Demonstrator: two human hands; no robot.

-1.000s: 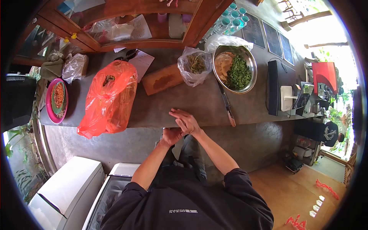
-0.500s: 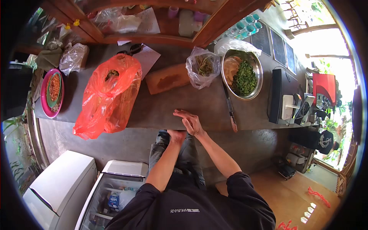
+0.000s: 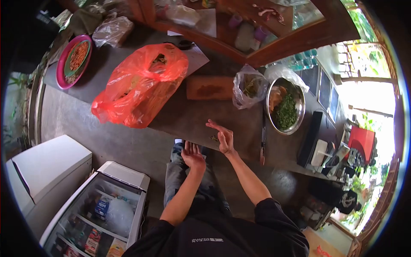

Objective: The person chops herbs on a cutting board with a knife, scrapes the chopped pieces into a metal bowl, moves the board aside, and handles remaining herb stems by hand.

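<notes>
My left hand (image 3: 193,156) is palm up just below the counter's edge, its fingers spread and nothing in it. Over the counter (image 3: 180,118), near that edge, my right hand (image 3: 223,138) is held with fingers extended, also with nothing in it. Small dark green bits (image 3: 213,138) lie on the counter beside the right hand. A knife (image 3: 263,139) lies to the right, below a steel bowl (image 3: 285,106) of chopped greens. Behind the hands are a brown block (image 3: 209,88) and a clear plastic bag (image 3: 249,88) with plant stems inside.
A large red plastic bag (image 3: 139,88) lies at the counter's left part. Beyond it are a pink tray (image 3: 63,76) and a wrapped packet (image 3: 112,31). A glass-topped freezer (image 3: 96,212) stands at lower left. At the right, a person (image 3: 336,198) in dark clothes is partly visible.
The view has turned and shifted. My left hand has come out from under the counter's edge and lies palm up. Small green bits now show beside my right hand.
</notes>
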